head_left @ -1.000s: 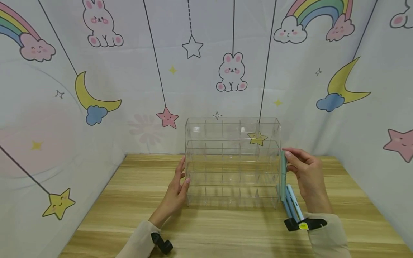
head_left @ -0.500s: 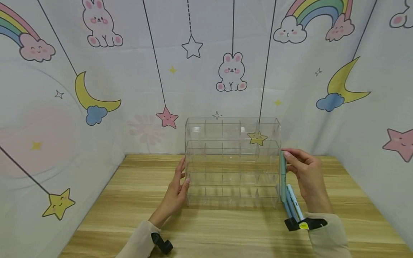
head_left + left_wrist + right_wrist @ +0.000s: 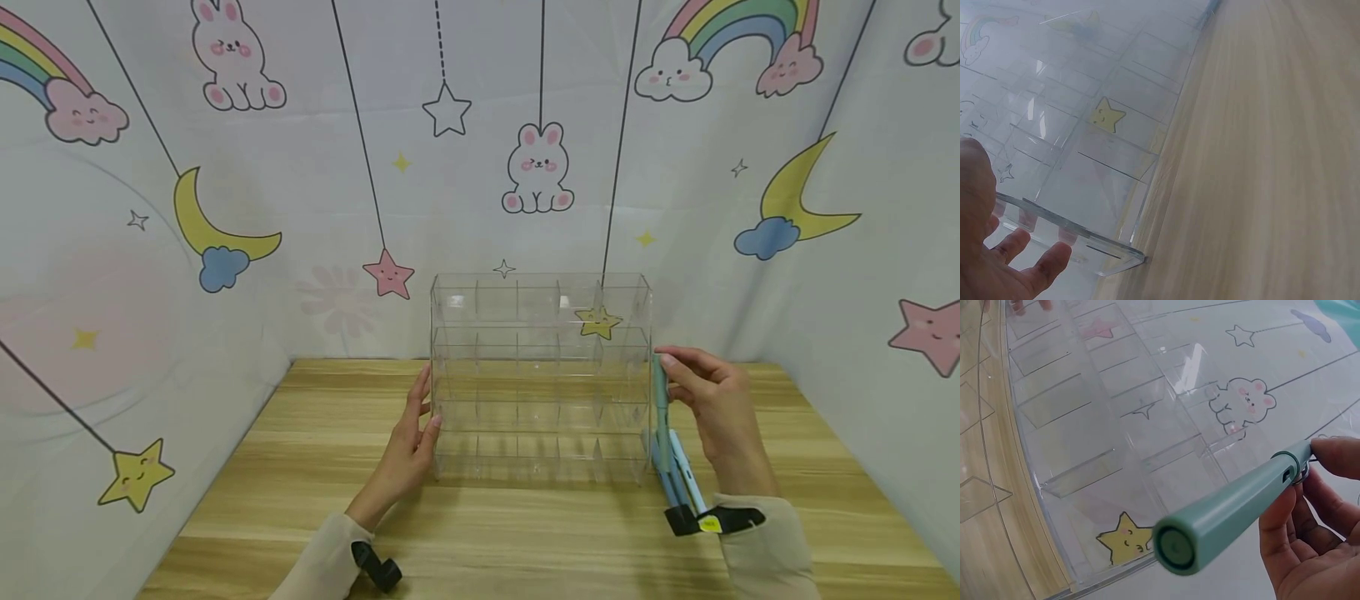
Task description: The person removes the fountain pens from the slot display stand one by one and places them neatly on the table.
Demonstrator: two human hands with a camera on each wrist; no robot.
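Note:
A clear acrylic organizer (image 3: 538,387) with tiered rows of compartments stands on the wooden table. My left hand (image 3: 411,442) rests against its left side, thumb close to the front edge; the left wrist view shows fingertips (image 3: 1054,262) at the outer wall. My right hand (image 3: 716,408) pinches a mint-green pen (image 3: 661,412) near one end, between thumb and fingers. The pen hangs almost upright beside the organizer's right side, overlapping blue pens in the head view. Up close in the right wrist view, its round free end (image 3: 1175,545) points toward the camera.
Below my right hand, a light blue pen (image 3: 688,471) and darker blue pens (image 3: 672,483) lie on the table (image 3: 525,533) beside the organizer's right front corner. A white curtain (image 3: 480,192) printed with rabbits, stars and moons surrounds the back and sides.
The green pen has tilted slightly, its lower end shifting right over the blue pens. My right hand and wrist have moved slightly right. The left hand and the organizer look unchanged.

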